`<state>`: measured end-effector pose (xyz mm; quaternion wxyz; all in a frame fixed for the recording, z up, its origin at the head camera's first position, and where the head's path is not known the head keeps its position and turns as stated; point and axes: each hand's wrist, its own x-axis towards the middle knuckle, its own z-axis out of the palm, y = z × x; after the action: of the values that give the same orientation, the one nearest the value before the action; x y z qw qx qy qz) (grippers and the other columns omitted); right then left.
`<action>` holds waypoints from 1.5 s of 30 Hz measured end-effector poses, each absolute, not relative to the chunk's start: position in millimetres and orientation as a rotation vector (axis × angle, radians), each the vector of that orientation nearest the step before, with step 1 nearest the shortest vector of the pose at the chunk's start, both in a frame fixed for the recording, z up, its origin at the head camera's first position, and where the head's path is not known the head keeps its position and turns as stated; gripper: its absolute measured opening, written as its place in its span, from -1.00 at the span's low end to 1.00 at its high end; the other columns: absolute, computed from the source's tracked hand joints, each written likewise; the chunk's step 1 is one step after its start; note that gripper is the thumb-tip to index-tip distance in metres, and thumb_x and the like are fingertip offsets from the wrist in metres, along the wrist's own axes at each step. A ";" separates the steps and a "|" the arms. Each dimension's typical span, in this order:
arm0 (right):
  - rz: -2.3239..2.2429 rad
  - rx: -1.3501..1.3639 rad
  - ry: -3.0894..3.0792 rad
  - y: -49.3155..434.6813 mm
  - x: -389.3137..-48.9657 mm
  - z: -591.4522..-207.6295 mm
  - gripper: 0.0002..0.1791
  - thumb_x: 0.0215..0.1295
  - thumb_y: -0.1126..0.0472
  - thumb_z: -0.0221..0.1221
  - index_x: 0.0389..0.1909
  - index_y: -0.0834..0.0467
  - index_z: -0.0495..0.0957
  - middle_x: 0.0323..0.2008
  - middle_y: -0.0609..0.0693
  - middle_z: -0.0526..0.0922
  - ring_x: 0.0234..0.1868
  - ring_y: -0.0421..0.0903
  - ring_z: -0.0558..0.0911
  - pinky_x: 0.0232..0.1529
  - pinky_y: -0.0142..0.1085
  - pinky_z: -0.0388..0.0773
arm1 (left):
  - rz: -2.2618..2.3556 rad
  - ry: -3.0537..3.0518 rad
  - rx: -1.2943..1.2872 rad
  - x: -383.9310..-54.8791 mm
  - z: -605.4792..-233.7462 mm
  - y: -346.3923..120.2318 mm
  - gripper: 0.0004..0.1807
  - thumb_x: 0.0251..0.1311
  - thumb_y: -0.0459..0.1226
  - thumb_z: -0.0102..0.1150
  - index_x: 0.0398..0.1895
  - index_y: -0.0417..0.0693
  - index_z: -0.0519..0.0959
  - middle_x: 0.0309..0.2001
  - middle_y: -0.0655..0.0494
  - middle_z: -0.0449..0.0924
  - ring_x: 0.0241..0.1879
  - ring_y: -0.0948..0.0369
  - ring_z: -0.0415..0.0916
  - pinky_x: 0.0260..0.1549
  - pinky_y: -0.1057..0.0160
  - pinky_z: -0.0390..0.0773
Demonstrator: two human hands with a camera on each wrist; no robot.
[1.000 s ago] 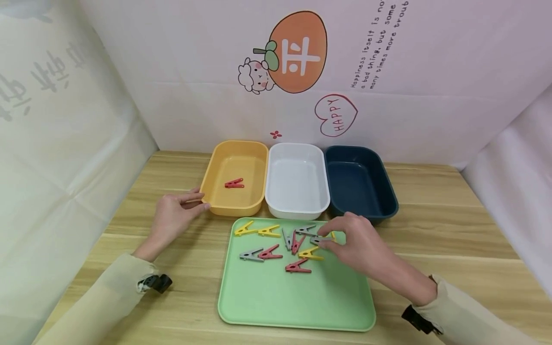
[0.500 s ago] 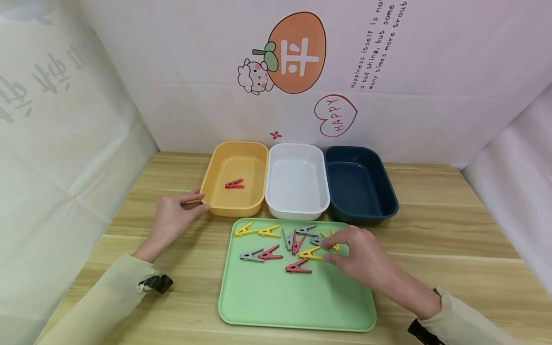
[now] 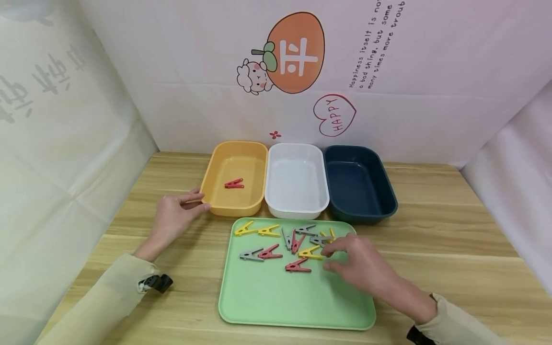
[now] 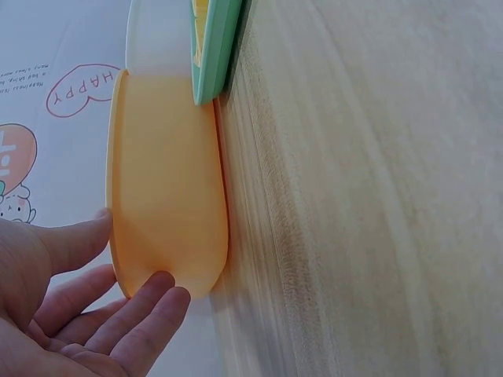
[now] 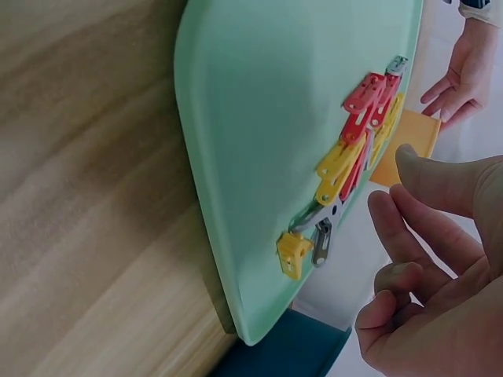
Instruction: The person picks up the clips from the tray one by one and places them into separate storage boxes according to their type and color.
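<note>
My left hand [image 3: 174,213] rests its relaxed fingertips against the near left corner of the yellow bin [image 3: 246,165]; the left wrist view shows its thumb [image 4: 82,243] at the rim. Inside that bin lies one red clothespin [image 3: 233,184]. Several red, grey and yellow clothespins are grouped on the far half of a green tray [image 3: 293,306]. Over the tray's right side hovers my right hand [image 3: 364,263], thumb and index finger apart, holding nothing. Nearest to its fingertips are a yellow clothespin [image 3: 310,253] and a grey clothespin [image 3: 319,240]. Another yellow clothespin [image 3: 331,234] is partly hidden behind the hand.
A white bin [image 3: 297,177] and a navy bin [image 3: 358,187] stand in line with the yellow one, behind the tray. Printed cloth [image 3: 194,96] hangs behind them, and white cloth [image 3: 77,167] borders the left side of the wooden table [image 3: 453,230].
My right hand has drawn back from the grey clothespin, down and to the right, its thumb and index finger opening wider. The clothespins and my left hand look unmoved.
</note>
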<state>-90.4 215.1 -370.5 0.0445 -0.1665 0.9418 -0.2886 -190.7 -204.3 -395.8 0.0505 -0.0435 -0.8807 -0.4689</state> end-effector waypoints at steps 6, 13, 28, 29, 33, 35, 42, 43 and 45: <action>-0.854 -0.519 2.862 212.0 -88.9 -374.9 -0.78 0.10 0.25 0.60 -0.25 -0.04 0.84 -0.24 -0.26 0.79 -0.09 -0.13 0.65 -0.10 -0.13 0.65 | -1.440 -2.673 -0.144 -190.9 -396.3 -205.7 -0.55 0.30 -0.24 0.49 0.17 -0.31 0.69 0.35 -0.19 0.53 0.03 -0.08 0.73 -0.23 0.36 0.73; -0.823 -0.613 2.871 206.2 -88.7 -380.6 -0.78 0.07 0.26 0.61 -0.27 -0.02 0.85 -0.30 -0.28 0.79 -0.17 -0.18 0.64 -0.14 -0.20 0.61 | -1.447 -2.660 -0.151 -190.4 -396.4 -207.5 -0.57 0.29 -0.28 0.50 0.15 -0.34 0.69 0.33 -0.21 0.54 0.04 -0.10 0.72 -0.22 0.37 0.72; -0.735 -0.762 2.941 190.9 -90.8 -386.1 -0.76 -0.02 0.30 0.64 -0.32 0.02 0.84 -0.37 -0.28 0.77 -0.16 -0.18 0.67 -0.14 -0.19 0.68 | -1.438 -2.683 -0.128 -191.0 -397.6 -207.0 -0.55 0.30 -0.21 0.51 0.15 -0.29 0.70 0.34 -0.17 0.53 0.05 -0.08 0.73 -0.22 0.36 0.73; -0.730 -0.758 2.953 190.9 -91.3 -386.0 -0.76 -0.02 0.30 0.65 -0.32 0.03 0.84 -0.36 -0.27 0.77 -0.16 -0.18 0.67 -0.13 -0.18 0.69 | -1.441 -2.681 -0.129 -191.0 -397.4 -206.6 -0.56 0.30 -0.22 0.51 0.15 -0.29 0.70 0.34 -0.17 0.53 0.05 -0.08 0.72 -0.22 0.36 0.73; -0.703 -0.704 3.011 193.0 -93.7 -386.8 -0.74 -0.03 0.33 0.65 -0.30 0.06 0.84 -0.27 -0.18 0.77 -0.10 -0.10 0.69 -0.04 -0.10 0.71 | -1.457 -2.669 -0.134 -190.9 -396.8 -204.7 -0.56 0.30 -0.24 0.50 0.15 -0.31 0.70 0.34 -0.18 0.53 0.04 -0.07 0.73 -0.24 0.38 0.72; -0.709 -0.662 3.026 194.9 -95.3 -388.2 -0.74 -0.03 0.36 0.64 -0.30 0.08 0.83 -0.24 -0.14 0.77 -0.09 -0.07 0.70 -0.02 -0.07 0.71 | -1.462 -2.665 -0.136 -190.7 -396.4 -204.4 -0.56 0.30 -0.25 0.50 0.15 -0.32 0.70 0.35 -0.19 0.53 0.03 -0.08 0.73 -0.25 0.39 0.72; -0.715 -0.590 3.015 199.7 -99.3 -391.7 -0.74 -0.01 0.43 0.60 -0.40 0.04 0.80 -0.36 -0.21 0.75 -0.25 -0.16 0.63 -0.18 -0.17 0.65 | -1.454 -2.665 -0.139 -189.8 -395.1 -203.8 -0.57 0.31 -0.26 0.49 0.15 -0.32 0.70 0.34 -0.19 0.53 0.02 -0.08 0.74 -0.26 0.40 0.72; -0.713 -0.587 3.008 200.0 -99.5 -392.1 -0.74 0.00 0.43 0.60 -0.41 0.04 0.79 -0.37 -0.22 0.74 -0.27 -0.17 0.61 -0.20 -0.19 0.64 | -1.453 -2.666 -0.139 -189.8 -394.9 -203.8 -0.57 0.31 -0.26 0.49 0.15 -0.32 0.70 0.34 -0.19 0.53 0.02 -0.08 0.74 -0.26 0.41 0.72; -0.705 -0.587 3.000 200.4 -99.7 -392.4 -0.75 0.01 0.43 0.59 -0.44 0.03 0.78 -0.39 -0.23 0.73 -0.30 -0.20 0.58 -0.23 -0.21 0.62 | -1.449 -2.672 -0.138 -190.0 -394.4 -203.7 -0.57 0.31 -0.25 0.49 0.16 -0.31 0.70 0.35 -0.18 0.53 0.02 -0.08 0.74 -0.27 0.41 0.72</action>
<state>-99.7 200.4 -392.4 0.0024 -0.1871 0.9563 -0.2246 -190.0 -203.7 -394.4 0.0494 -0.0452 -0.8771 -0.4757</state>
